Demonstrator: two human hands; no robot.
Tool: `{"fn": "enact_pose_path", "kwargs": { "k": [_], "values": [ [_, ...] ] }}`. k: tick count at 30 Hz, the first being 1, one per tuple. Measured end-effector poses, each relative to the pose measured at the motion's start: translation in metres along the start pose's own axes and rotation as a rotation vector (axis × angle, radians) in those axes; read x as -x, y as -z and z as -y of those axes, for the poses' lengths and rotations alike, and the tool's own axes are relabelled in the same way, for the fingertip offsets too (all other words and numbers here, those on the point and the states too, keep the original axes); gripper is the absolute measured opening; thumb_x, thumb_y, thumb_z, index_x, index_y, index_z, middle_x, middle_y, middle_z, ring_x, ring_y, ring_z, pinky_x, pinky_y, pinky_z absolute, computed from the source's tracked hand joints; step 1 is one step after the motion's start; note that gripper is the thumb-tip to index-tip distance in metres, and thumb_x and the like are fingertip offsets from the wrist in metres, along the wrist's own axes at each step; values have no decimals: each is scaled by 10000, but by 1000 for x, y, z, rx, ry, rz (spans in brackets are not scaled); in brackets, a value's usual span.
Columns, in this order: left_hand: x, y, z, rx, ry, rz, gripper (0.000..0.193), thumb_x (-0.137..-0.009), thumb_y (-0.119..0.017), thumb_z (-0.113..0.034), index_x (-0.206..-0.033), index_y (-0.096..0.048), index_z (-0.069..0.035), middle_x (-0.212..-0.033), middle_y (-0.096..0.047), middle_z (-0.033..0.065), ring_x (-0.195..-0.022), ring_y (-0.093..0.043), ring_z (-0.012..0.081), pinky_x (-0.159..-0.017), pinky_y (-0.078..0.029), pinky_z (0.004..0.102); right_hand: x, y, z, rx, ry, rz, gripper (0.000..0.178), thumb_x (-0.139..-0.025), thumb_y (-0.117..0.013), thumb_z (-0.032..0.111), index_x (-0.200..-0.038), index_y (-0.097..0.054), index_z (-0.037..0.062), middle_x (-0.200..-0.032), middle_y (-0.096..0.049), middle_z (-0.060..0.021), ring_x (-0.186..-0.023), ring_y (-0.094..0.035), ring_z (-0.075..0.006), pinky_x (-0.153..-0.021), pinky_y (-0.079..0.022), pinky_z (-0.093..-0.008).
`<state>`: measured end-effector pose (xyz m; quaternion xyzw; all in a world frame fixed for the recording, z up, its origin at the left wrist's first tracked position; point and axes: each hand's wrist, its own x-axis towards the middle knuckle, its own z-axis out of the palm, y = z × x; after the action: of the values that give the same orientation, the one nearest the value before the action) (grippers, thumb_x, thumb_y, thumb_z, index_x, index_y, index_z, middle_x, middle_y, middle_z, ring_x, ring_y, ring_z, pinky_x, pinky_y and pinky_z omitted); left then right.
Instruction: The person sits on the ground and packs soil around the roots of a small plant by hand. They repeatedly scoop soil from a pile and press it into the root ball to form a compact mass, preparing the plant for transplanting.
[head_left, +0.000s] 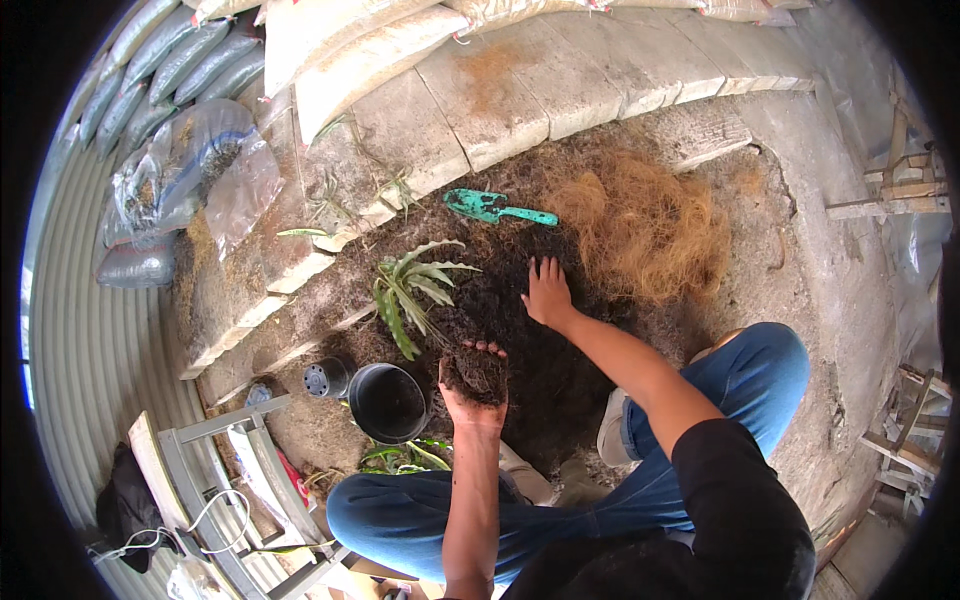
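Your half-curled left hand (472, 408) cups a plant's root clump (477, 374). Your right hand (548, 293) spreads loosely over soil (535, 365), left of fibre (650, 235).

The big black pot (388, 400) looks like smooth plastic, the soil (545, 390) rough and crumbly, the brown fibre (650, 235) stringy

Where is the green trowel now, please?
In the head view, the green trowel lies on the soil above centre, left of the brown fibre pile, beyond the right hand.

We had a grey corrugated wall (95, 330) at left. Concrete slabs (600, 50) edged our dirt-strewn floor (765, 300); wooden frames (885, 208) stood at right.
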<state>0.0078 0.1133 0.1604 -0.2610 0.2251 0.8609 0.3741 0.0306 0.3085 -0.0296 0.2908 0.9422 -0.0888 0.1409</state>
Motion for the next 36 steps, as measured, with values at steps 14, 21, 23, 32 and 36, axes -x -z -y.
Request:
{"fn": "enact_pose_path", "kwargs": {
  "k": [14, 21, 23, 32, 36],
  "values": [
    [5, -7, -4, 6, 0, -9, 306, -925, -430, -308, -908, -565, -34, -900, -575, 136, -901, -553, 307, -877, -484, 426, 60, -14, -18, 62, 218, 85, 391, -869, -573, 124, -1233, -579, -18, -1059, -648, -175, -1056, -603, -313, -952, -458, -456],
    [12, -6, -5, 37, 30, 55, 294, -915, -451, -299, -921, -573, -32, -920, -582, 138, -918, -561, 316, -891, -487, 436, 93, -23, -18, -164, 279, -92, 444, -906, -563, 197, -1299, -521, -5, -1259, -525, -237, -1209, -497, -361, -1008, -413, -485],
    [14, -5, -5, 27, 22, 63, 291, -911, -459, -301, -925, -575, -34, -923, -582, 137, -922, -562, 318, -898, -486, 438, 96, -26, -21, -118, 279, -205, 486, -920, -558, 225, -1345, -478, 3, -1388, -408, -261, -1300, -408, -390, -1048, -380, -493],
    [15, -8, -5, 10, 18, 83, 291, -922, -431, -285, -919, -570, -30, -917, -586, 137, -922, -565, 316, -886, -497, 438, 122, -57, -8, -187, 124, -197, 375, -937, -528, 162, -1292, -570, 48, -1497, -250, -298, -1332, -365, -448, -1052, -401, -473],
    [20, -15, -4, 25, 45, 89, 281, -924, -424, -273, -917, -564, -29, -911, -580, 135, -917, -564, 315, -881, -498, 438, 128, -70, 0, -210, 3, -240, 348, -914, -550, 123, -1251, -600, 52, -1453, -327, -303, -1215, -481, -426, -958, -478, -462]
  ]
}}
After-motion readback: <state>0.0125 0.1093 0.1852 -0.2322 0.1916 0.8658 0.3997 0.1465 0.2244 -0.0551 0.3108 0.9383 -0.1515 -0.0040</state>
